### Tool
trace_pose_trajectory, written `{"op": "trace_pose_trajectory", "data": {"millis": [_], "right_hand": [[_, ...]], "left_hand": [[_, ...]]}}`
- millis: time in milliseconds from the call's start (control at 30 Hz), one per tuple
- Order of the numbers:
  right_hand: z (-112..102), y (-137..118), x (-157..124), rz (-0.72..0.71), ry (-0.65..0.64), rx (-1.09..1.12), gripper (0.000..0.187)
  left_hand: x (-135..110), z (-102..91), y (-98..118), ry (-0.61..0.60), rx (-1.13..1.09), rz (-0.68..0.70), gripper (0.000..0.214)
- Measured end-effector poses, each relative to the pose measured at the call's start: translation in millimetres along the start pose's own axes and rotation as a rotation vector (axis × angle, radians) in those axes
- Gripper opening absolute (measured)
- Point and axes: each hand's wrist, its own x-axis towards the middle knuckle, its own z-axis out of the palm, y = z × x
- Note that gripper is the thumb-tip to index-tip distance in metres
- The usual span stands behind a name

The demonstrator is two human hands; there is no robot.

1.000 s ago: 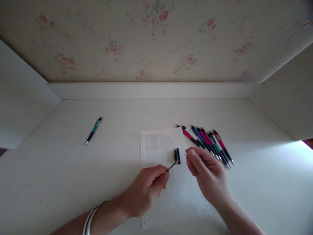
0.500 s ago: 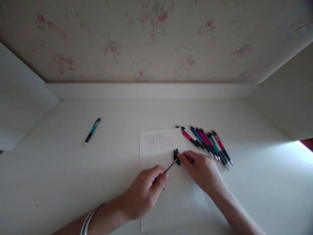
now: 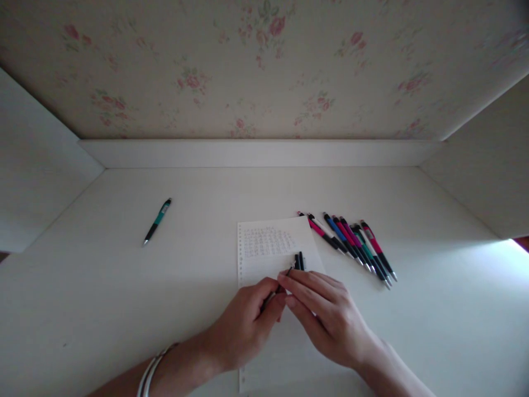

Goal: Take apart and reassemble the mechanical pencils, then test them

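Note:
Low over the lined sheet (image 3: 264,358), my left hand (image 3: 248,325) is closed around a thin dark rod (image 3: 290,270), much of which is hidden by my fingers. The fingers of my right hand (image 3: 330,314) are pinched around the rod, touching the left fingertips. Just beyond them, several small black pieces (image 3: 300,260) lie on the paper, partly covered by the right hand. Handwriting fills the top part of the sheet, which has punched holes down its left edge.
Several coloured pens (image 3: 357,245) lie side by side right of the sheet, a few touching its upper corner. A single teal and black pen (image 3: 157,221) lies far to the left. White side panels and a flowered wall (image 3: 264,71) bound the white desk (image 3: 103,298).
My right hand has moved left and nearer, from the small black pieces to the rod at my left fingertips. My left hand has stayed almost in place.

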Motion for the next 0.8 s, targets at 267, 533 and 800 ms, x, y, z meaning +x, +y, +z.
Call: {"op": "trace_pose_trajectory", "data": {"millis": [267,533,800], "right_hand": [[-5,6,-4,0.311,0.325,0.071,0.023],[-12,31,5,0.528,0.254,-0.133,0.028],[-2,36,1,0.488,-0.045,-0.233,0.034]], "left_hand": [[0,-1.8,2,-0.008,0.061,0.002,0.035],[-4,-1.4,-6,0.007,-0.07,-0.027,0.044],[-4,1.5,-8,0.061,-0.169,-0.04,0.045]]}}
